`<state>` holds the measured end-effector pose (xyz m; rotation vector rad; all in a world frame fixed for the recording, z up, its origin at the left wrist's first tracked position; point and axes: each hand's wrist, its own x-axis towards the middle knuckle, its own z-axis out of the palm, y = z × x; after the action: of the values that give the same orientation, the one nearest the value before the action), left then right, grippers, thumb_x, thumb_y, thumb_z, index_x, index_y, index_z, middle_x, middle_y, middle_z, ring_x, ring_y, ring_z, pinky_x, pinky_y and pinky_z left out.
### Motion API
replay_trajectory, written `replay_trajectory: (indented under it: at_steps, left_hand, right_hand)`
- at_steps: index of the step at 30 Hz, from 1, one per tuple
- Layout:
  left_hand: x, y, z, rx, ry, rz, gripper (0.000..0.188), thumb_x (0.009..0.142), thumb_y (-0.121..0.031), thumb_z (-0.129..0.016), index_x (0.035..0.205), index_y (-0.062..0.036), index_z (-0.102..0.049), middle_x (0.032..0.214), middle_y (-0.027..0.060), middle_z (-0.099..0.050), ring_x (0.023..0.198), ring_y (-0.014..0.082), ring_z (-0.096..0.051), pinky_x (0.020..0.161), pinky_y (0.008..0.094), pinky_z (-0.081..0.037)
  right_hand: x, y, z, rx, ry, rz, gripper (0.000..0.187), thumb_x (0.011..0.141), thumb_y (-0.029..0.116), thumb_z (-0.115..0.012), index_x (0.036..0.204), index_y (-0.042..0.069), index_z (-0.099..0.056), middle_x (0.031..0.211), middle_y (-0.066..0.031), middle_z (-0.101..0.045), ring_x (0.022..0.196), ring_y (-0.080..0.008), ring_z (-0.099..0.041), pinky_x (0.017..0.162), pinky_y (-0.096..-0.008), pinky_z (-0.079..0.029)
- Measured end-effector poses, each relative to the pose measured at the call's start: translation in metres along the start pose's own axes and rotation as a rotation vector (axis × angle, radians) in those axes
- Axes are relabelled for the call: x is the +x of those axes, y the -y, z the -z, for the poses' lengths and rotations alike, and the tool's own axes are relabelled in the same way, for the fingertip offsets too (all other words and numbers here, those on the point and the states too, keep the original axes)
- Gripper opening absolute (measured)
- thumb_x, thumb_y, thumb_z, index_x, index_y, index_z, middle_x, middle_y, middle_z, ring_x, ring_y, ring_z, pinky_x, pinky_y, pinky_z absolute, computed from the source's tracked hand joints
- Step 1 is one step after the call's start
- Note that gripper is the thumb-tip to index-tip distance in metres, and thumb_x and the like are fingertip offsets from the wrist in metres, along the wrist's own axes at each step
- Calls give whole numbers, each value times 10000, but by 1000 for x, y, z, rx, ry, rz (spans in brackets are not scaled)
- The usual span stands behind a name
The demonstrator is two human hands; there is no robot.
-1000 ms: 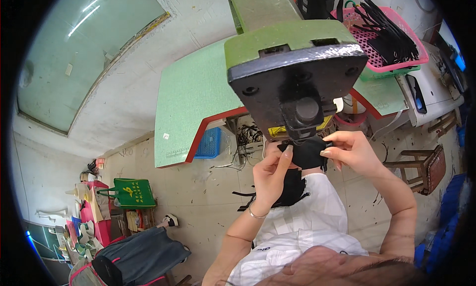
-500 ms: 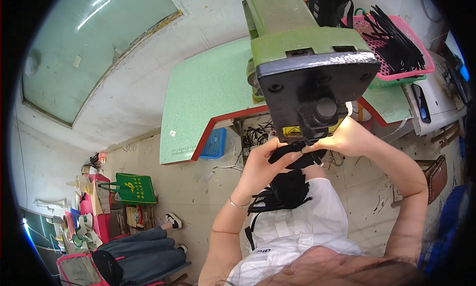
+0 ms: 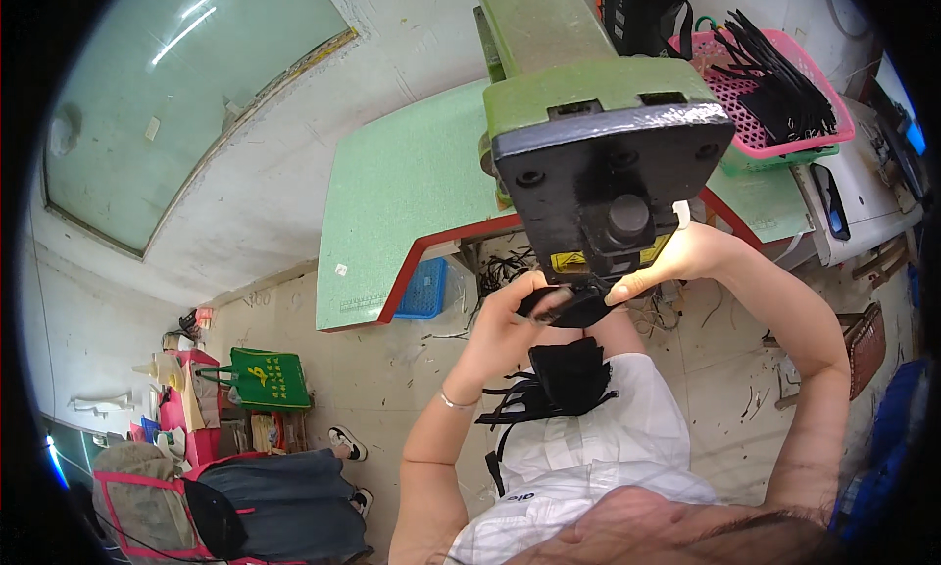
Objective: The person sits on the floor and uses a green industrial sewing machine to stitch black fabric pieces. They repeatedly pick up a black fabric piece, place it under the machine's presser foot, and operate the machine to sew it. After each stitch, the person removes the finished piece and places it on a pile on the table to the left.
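Note:
A black fabric piece (image 3: 586, 308) is stretched out just below the black end of a green sewing machine (image 3: 613, 163). My left hand (image 3: 495, 322) pinches its left side, the thumb blurred by motion. At its right side my right hand (image 3: 678, 259) holds it with the thumb on top, and the other fingers are partly hidden by the machine head. Across my lap lie more black fabric pieces with straps (image 3: 570, 377).
The machine stands at a green table (image 3: 402, 173) with a red edge. A pink basket (image 3: 806, 65) of black strapped pieces is at the far right, near a phone (image 3: 830, 202). A blue basket (image 3: 421, 289) sits under the table. Another person (image 3: 284, 496) is at lower left.
My left hand has shifted slightly left and down, away from my right thumb. More of the black piece shows between the hands. At lower left the other person has moved.

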<state>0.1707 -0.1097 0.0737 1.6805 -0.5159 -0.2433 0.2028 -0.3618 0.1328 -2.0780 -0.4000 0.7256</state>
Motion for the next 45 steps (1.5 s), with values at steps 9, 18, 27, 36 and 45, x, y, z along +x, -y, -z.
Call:
replay_trajectory:
  at_steps: [9,18,27,36,45]
  left_hand:
    - [15,-36,15,202,213,131,90,826,-33,-625,888,20,-664,809,30,-659,730,67,-527,678,223,-438]
    - [-14,5,-10,-191,-131,72,91,786,-51,-689,835,16,-651,748,-11,-616,683,47,-497,620,197,-399]
    - [-47,73,-61,-705,-445,-6,84,835,-53,-641,882,13,-619,819,10,-619,744,74,-545,709,209,-447]
    - [-79,109,-94,-830,-356,109,187,906,-116,-543,1017,10,-625,1053,102,-636,995,217,-603,923,412,-465]
    - [-76,112,-12,-516,-725,137,106,876,-139,-591,893,-41,-555,803,23,-563,720,101,-525,627,258,-442]
  right_hand:
    - [-1,-3,-13,127,-113,226,380,736,322,-741,954,17,-674,802,-13,-623,717,-72,-512,671,-233,-425]
    - [-22,-65,-41,518,-223,39,413,966,322,-419,1103,-40,-561,905,-94,-632,803,-141,-596,747,-273,-485]
    - [-24,-29,-100,829,-390,80,280,939,194,-505,740,7,-565,582,-13,-532,360,-34,-372,359,-188,-288]
    - [-15,-9,-101,522,-456,143,201,886,158,-598,768,-5,-600,558,44,-481,484,10,-398,404,-181,-286]
    - [-27,-2,-106,15,-708,586,42,800,33,-618,822,-2,-623,702,-48,-579,613,-147,-530,525,-274,-417]
